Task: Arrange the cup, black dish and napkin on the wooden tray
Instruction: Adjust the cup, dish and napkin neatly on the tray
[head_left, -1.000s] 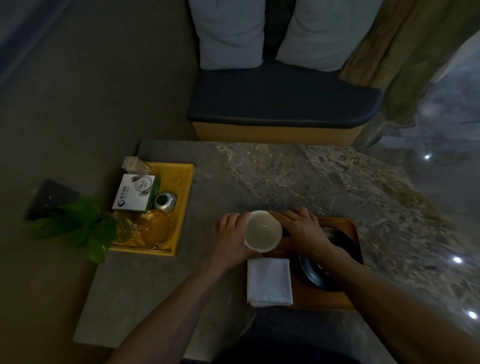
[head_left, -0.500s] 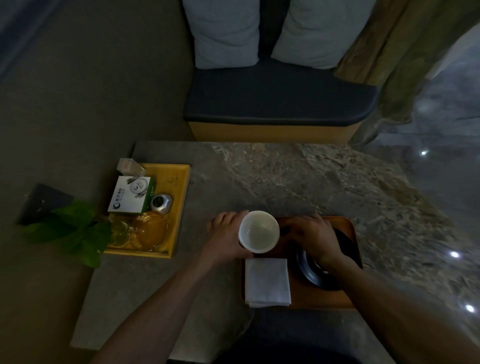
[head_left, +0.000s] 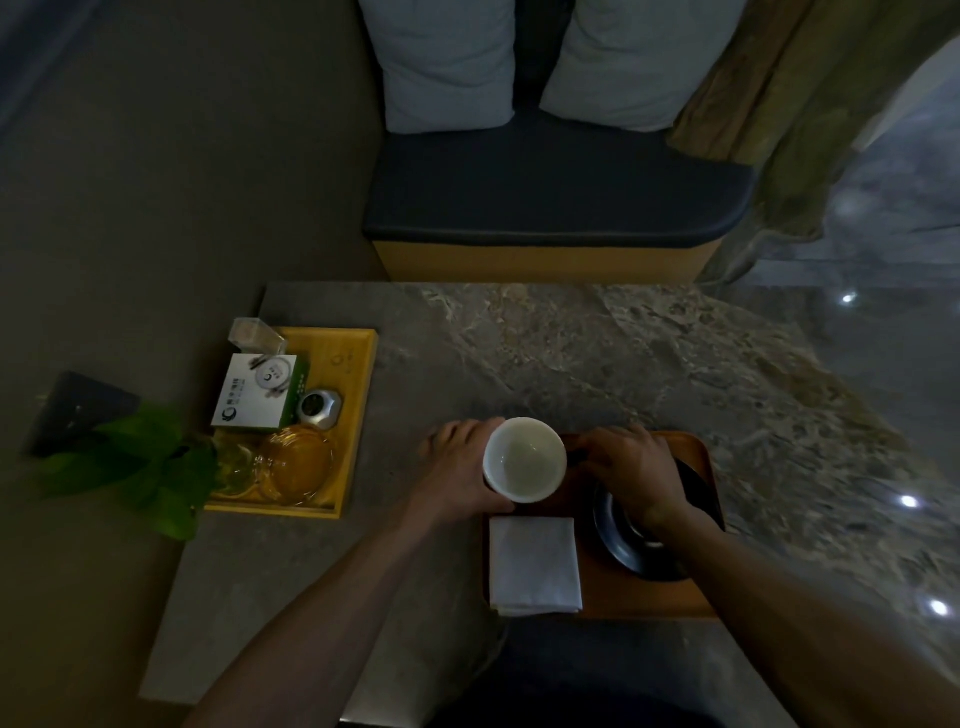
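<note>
1. Left grip (head_left: 460, 480) is wrapped around the white cup (head_left: 524, 460), at the upper left corner of the wooden tray (head_left: 623, 592).
2. Right grip (head_left: 631, 470) is laid over the black dish (head_left: 631, 545); whether it is clamped cannot be told.
3. Below the cup, the folded napkin (head_left: 535, 565) is seen on the tray, lower centre of the frame, on the table (head_left: 519, 353).

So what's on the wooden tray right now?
On the tray: a folded napkin near-left and a black dish at right, partly covered by the right hand. The left hand holds the cup at the far-left corner; its base is hidden.
</note>
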